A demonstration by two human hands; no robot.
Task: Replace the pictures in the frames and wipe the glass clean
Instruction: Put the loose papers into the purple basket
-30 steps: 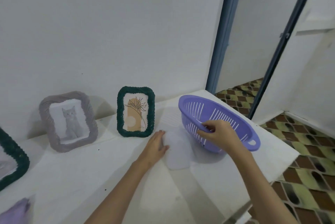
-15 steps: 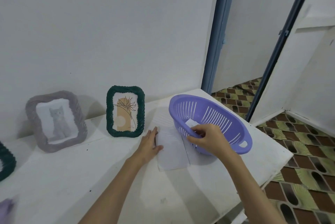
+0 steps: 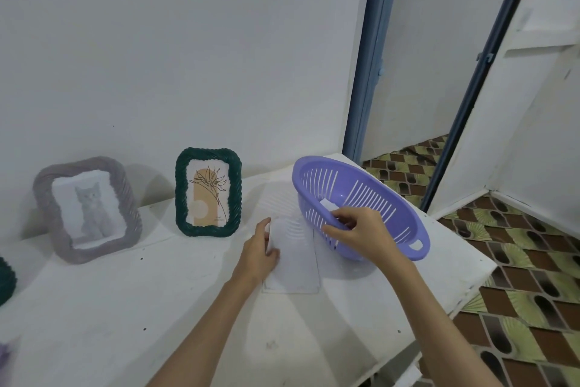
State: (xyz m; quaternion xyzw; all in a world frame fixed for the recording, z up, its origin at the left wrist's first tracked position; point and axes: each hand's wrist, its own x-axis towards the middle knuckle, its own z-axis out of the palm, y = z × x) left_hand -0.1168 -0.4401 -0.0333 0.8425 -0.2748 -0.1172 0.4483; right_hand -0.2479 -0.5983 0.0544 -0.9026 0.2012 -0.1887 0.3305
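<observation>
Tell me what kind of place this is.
Most likely a room in a home. Decorative picture frames, a grey one with a cat print and a green one with a flower print, stand on a white table against a plain wall, and a patterned tile floor runs past a blue door frame.

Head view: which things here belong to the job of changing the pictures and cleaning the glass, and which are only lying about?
For the job:
- green frame
- grey frame
- paper sheet, under the left hand
- purple basket, tilted by the right hand
- white slip inside it

Only around:
- table
- blue door frame
- patterned floor
</observation>
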